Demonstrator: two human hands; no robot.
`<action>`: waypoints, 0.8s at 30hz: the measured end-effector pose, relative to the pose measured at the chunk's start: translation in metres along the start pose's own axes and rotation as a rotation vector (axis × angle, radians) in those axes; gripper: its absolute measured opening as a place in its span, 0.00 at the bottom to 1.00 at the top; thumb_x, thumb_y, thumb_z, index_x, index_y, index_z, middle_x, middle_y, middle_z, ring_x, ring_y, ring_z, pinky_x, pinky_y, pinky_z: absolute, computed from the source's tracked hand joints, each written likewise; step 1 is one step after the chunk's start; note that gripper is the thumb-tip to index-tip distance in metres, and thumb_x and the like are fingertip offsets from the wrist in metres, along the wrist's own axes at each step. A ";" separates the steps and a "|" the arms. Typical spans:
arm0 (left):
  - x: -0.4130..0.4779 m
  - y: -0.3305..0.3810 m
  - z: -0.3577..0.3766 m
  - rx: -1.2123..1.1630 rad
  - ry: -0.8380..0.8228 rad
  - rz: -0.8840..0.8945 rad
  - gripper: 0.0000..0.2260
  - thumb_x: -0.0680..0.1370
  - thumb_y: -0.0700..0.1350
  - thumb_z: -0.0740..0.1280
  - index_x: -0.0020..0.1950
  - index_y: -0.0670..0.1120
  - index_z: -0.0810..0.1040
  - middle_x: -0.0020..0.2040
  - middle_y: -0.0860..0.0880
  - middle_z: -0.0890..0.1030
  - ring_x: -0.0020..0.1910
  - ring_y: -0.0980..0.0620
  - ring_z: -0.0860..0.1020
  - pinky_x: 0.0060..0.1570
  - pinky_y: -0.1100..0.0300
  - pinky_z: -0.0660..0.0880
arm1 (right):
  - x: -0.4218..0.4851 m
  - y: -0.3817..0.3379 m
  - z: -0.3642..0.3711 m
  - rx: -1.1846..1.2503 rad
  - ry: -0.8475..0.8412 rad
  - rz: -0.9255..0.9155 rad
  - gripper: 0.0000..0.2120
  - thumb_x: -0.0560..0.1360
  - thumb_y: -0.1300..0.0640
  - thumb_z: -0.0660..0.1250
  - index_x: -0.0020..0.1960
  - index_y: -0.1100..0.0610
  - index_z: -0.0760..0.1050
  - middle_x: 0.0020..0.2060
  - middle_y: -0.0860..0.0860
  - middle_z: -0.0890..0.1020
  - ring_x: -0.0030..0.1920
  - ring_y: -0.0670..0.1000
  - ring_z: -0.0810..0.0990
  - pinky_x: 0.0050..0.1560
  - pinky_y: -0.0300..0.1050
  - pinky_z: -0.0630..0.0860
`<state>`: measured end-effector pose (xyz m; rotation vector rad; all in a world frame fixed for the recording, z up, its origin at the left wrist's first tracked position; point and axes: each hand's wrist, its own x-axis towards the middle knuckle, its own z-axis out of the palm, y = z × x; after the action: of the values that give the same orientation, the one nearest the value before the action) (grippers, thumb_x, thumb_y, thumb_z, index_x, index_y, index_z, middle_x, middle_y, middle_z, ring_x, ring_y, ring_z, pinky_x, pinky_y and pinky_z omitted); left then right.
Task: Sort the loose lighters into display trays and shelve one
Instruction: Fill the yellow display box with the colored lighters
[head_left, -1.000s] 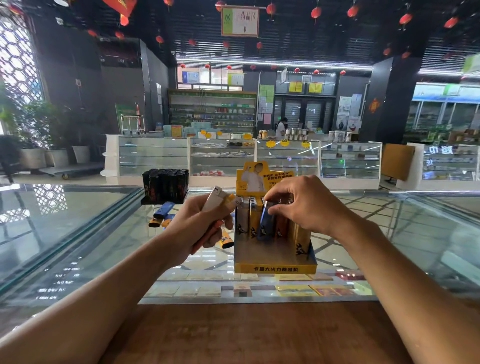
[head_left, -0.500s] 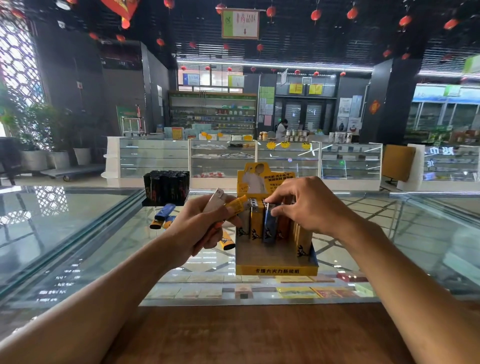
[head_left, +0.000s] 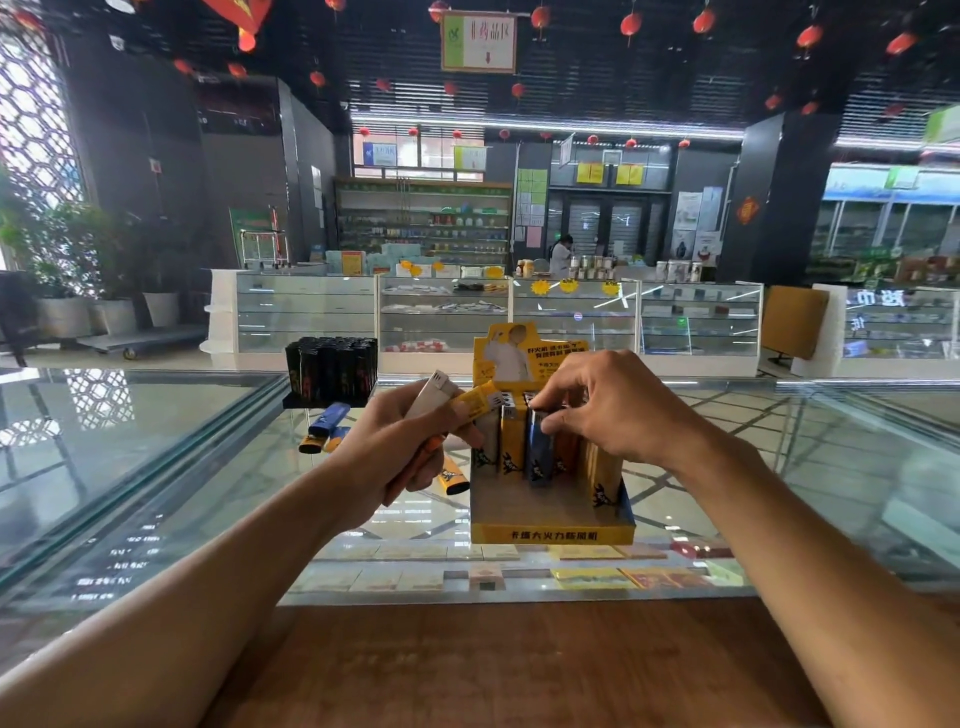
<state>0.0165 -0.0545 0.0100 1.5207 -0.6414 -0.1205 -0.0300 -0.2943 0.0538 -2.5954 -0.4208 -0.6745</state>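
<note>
Right hand (head_left: 618, 410) hides tray's (head_left: 550, 532) far row, pinches blue lighter (head_left: 540, 457); left hand (head_left: 395, 452) grips white lighter (head_left: 434, 392), yellow lighter (head_left: 475, 402); poses unchanged since earlier.

Glossy glass counter (head_left: 156, 467); matt cardboard tray (head_left: 550, 532); wooden ledge (head_left: 493, 665).

Daylight blows out the white honeycomb-lattice window (head_left: 31, 119) at upper left; the clear glass countertop (head_left: 156, 467) mirrors it as glare. The dark slatted ceiling (head_left: 571, 78) is dim. My right hand (head_left: 618, 410) is sharp; frame edges bow.
</note>
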 end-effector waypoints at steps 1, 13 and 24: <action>0.000 0.000 0.000 0.001 -0.003 0.007 0.11 0.80 0.46 0.69 0.59 0.41 0.79 0.46 0.41 0.86 0.25 0.53 0.70 0.23 0.63 0.68 | 0.000 0.000 0.001 -0.007 0.004 0.000 0.10 0.70 0.57 0.80 0.50 0.50 0.85 0.45 0.43 0.84 0.44 0.41 0.80 0.46 0.37 0.77; -0.001 0.000 0.000 -0.033 -0.081 -0.005 0.16 0.77 0.50 0.72 0.54 0.38 0.78 0.42 0.41 0.80 0.26 0.50 0.69 0.23 0.61 0.64 | -0.003 -0.013 -0.002 0.207 0.018 -0.196 0.20 0.71 0.58 0.78 0.61 0.47 0.82 0.48 0.40 0.84 0.48 0.43 0.82 0.48 0.40 0.78; 0.002 -0.001 -0.002 -0.116 -0.089 -0.138 0.15 0.86 0.52 0.57 0.48 0.41 0.73 0.39 0.39 0.75 0.24 0.51 0.67 0.24 0.62 0.64 | 0.001 -0.010 -0.002 0.346 0.215 -0.161 0.13 0.77 0.51 0.68 0.55 0.59 0.81 0.43 0.46 0.83 0.40 0.39 0.82 0.39 0.33 0.76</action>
<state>0.0189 -0.0535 0.0101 1.4529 -0.5899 -0.3266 -0.0337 -0.2858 0.0590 -2.1554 -0.6215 -0.8436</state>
